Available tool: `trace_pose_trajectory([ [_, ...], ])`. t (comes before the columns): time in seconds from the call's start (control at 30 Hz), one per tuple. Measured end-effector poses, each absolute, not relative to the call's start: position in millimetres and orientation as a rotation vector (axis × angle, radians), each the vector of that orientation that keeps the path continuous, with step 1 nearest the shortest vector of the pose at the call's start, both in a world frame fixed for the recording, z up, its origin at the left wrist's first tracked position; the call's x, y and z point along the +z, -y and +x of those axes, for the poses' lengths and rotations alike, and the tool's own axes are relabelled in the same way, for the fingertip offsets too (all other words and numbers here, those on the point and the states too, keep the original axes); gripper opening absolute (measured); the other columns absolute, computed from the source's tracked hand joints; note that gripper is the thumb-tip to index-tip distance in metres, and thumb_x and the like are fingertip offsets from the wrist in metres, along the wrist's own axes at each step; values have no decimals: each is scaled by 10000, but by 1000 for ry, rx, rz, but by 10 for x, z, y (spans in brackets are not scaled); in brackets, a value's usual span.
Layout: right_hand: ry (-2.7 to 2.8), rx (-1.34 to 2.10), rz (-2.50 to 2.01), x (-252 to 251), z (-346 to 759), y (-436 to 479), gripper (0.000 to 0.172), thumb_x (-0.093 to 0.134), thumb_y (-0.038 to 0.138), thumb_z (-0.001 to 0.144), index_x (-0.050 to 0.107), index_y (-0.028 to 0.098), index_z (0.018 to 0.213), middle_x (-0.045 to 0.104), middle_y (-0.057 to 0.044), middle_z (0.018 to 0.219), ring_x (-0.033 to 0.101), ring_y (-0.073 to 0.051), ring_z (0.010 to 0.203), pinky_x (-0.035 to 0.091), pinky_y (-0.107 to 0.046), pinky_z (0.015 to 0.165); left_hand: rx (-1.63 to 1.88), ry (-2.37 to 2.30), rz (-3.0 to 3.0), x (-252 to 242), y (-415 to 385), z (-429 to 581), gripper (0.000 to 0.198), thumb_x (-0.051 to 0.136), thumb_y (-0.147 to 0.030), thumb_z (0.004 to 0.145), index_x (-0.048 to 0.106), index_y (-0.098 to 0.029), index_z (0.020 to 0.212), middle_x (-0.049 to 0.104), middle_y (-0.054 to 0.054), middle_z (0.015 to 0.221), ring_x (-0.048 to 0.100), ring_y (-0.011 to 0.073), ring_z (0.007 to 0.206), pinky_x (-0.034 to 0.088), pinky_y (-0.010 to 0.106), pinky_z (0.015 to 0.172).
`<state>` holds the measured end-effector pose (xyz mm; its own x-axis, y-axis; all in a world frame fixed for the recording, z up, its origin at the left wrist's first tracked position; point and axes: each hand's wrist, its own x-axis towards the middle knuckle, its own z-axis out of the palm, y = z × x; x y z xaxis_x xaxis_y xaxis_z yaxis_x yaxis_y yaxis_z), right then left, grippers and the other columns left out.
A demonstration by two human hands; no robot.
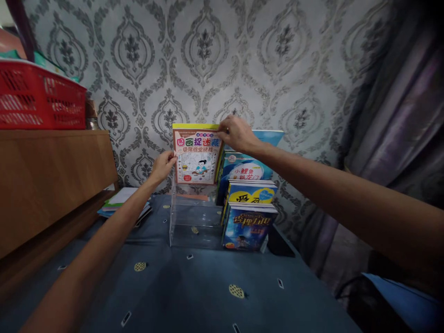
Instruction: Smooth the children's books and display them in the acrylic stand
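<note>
A pink-bordered book point(197, 162) with large coloured characters stands upright at the back left of a clear tiered rack point(196, 237), with a yellow edge showing behind it. My left hand point(164, 165) pinches its left edge. At its top right corner, my right hand point(236, 133) has its fingers closed on the book. To the right, the rack holds a blue fish-story book point(248, 169), a yellow and blue book point(251, 193) and a dark blue book point(248, 229) in front. The lower left tiers of the rack show no books.
A red basket point(41, 95) sits on a wooden cabinet point(52, 185) at the left. Books and papers point(123, 198) are stacked beside the cabinet. A dark flat object point(280, 243) lies right of the rack. Curtains point(374, 125) hang at the right.
</note>
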<state>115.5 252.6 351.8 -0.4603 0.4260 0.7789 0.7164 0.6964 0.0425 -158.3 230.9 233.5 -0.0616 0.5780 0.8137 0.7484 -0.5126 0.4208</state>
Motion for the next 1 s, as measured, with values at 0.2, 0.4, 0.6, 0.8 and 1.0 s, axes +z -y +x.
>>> trace_pose_trajectory([
  [0.2,2118,-502,-847,3515,1166,-2553,216,581,207,819,748,157,947,671,-117,985,601,-277,939,494,-460,880,-1665,1383,-1969,2265,-2305,-1549,96,531,-276,818,464,-229,768,553,10,799,539,193,809,427,304,745],
  [0.4,2133,-485,-842,3479,1226,-2392,274,556,221,850,731,160,1051,665,-134,1095,596,-303,1038,472,-463,944,-1840,1426,-1976,2200,-2269,-1533,146,563,-279,812,453,-225,892,605,7,862,593,170,782,457,287,700],
  [0.6,2035,-479,-785,3268,1481,-2124,402,490,172,883,632,206,1258,564,-120,1389,481,-331,1299,391,-535,1063,-1901,1424,-1995,2143,-2241,-1544,227,593,-286,823,484,-206,1005,665,41,934,650,187,857,496,299,731],
  [0.8,1852,-359,-763,2601,2100,-1931,395,463,291,929,591,200,1292,572,-141,1416,482,-301,1343,370,-522,1116,-1939,1468,-1671,1927,-1886,-1335,215,591,-306,850,510,-209,1025,658,65,962,648,222,903,513,346,790],
  [1.0,1537,185,-934,1640,2611,-2102,561,458,628,904,655,195,1201,694,-140,1253,618,-312,1183,468,-514,1031,-1710,1400,-2172,1423,-1577,-599,219,474,-352,934,578,-214,1069,695,96,1065,662,249,998,533,400,870],
])
